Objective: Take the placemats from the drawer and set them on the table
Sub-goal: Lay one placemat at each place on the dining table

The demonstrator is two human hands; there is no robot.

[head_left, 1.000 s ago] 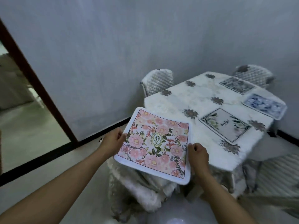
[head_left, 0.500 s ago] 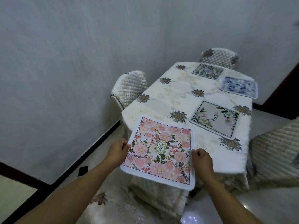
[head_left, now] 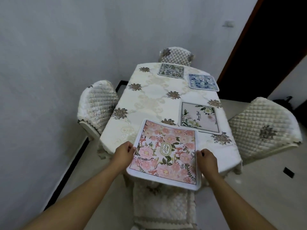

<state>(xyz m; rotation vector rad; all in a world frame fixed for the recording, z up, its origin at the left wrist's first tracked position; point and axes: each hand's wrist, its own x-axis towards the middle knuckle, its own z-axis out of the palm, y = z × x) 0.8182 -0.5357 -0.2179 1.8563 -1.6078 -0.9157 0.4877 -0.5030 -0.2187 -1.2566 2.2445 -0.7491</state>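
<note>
I hold a pink floral placemat [head_left: 166, 153] with a white border over the near end of the table [head_left: 154, 103], which wears a cream cloth with brown flowers. My left hand [head_left: 123, 153] grips its left edge and my right hand [head_left: 206, 159] grips its right edge. Its far edge hangs over the cloth, its near edge past the table end. Three placemats lie flat on the table: a grey one with white flowers [head_left: 200, 119] at the right, a blue one [head_left: 203, 83] farther back, and a green-grey one [head_left: 171, 70] at the far end.
Quilted cream chairs stand around the table: one at the left [head_left: 97, 107], one at the right [head_left: 264, 128], one at the far end [head_left: 177, 57], and one just below the held mat [head_left: 164, 206]. A white wall runs close along the left. A dark doorway [head_left: 272, 44] is at the back right.
I have come round to the table's near end and now face along it. The pink placemat, still held in both hands, has moved forward over the tabletop's near edge.
</note>
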